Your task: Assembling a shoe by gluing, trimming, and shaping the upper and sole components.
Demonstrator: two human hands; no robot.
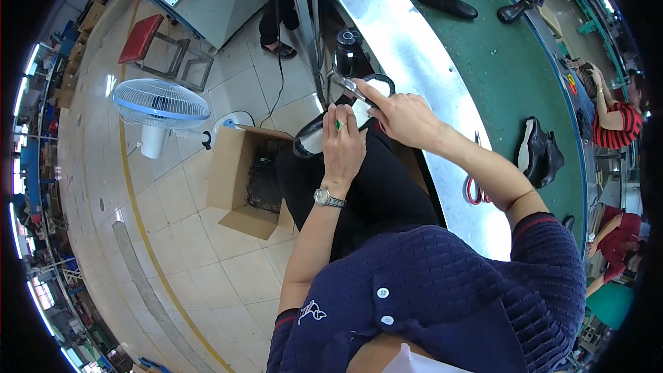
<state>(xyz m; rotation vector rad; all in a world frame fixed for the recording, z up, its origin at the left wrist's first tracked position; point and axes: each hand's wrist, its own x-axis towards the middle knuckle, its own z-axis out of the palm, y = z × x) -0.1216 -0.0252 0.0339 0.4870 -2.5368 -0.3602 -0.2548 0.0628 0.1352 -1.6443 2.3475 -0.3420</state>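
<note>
A black shoe (311, 139) with a pale inner lining lies on my lap. My left hand (343, 146) grips it from above, a green ring on one finger and a watch on the wrist. My right hand (404, 117) holds a pair of metal scissors (349, 85) whose blades point to the shoe's opening. Both hands work close together over my black trousers.
A cardboard box (238, 176) with dark scraps stands on the tiled floor by my left knee, a blue-rimmed fan (160, 105) beyond it. To the right runs a metal ledge (407, 41) and a green conveyor (511, 62) carrying black boots (540, 155); red-handled scissors (475, 190) lie on the ledge.
</note>
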